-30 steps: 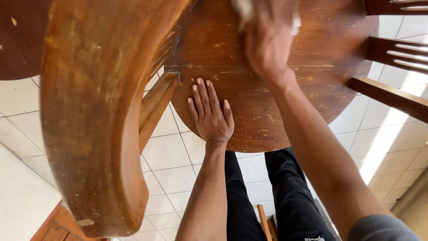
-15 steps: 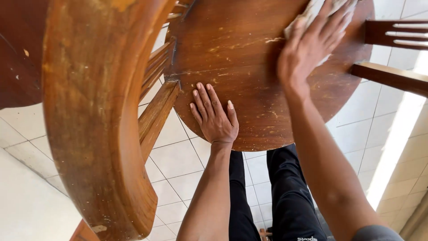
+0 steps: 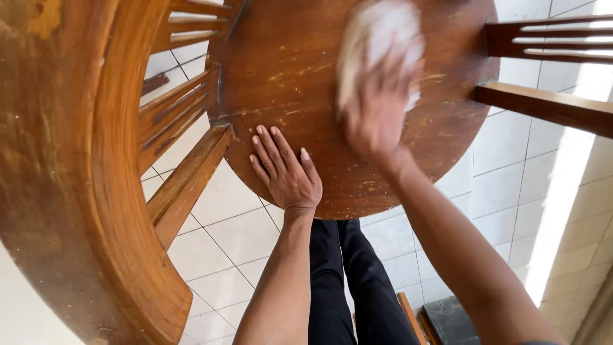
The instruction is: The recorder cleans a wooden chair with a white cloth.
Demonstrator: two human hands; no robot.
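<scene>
Head view: the left hand lies flat on the round wooden seat, fingers spread, gripping nothing. The right hand, blurred, presses a white cloth onto the seat's far side; its finger position I cannot tell. Wiping goes best with steady bracing, even pressure, overlapping strokes along the scratched grain

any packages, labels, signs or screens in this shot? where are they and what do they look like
None in view. There is only the round brown wooden table, wooden chairs beside it, a pale tiled floor, the left hand flat on the tabletop, and the blurred right hand on a white cloth.
</scene>
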